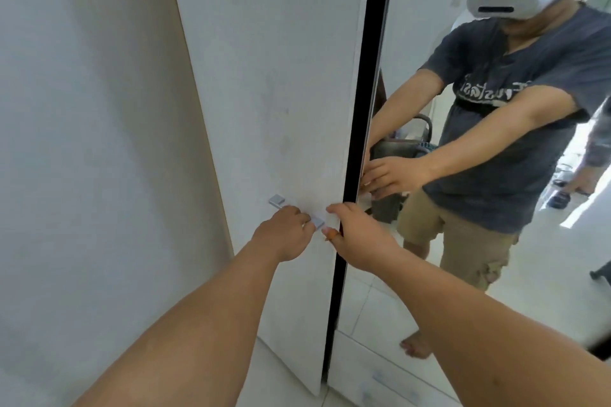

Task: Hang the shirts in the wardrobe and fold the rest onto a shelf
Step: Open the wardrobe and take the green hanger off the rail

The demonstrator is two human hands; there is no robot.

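Note:
A white wardrobe door (271,82) fills the middle of the view, with a silver bar handle (277,200) at waist height. My left hand (284,235) is closed around that handle. My right hand (357,235) grips the edge of the mirrored door (463,274) beside it, fingers hooked into the dark gap (370,76) between the two doors. The gap is narrow and the inside of the wardrobe is hidden. No shirts or other clothes are visible.
A plain wall (82,142) stands to the left of the wardrobe. A white drawer front (390,383) sits below the mirror. The mirror reflects me, a dark basket (396,149) behind me, pale floor tiles and another person's legs (582,175) at far right.

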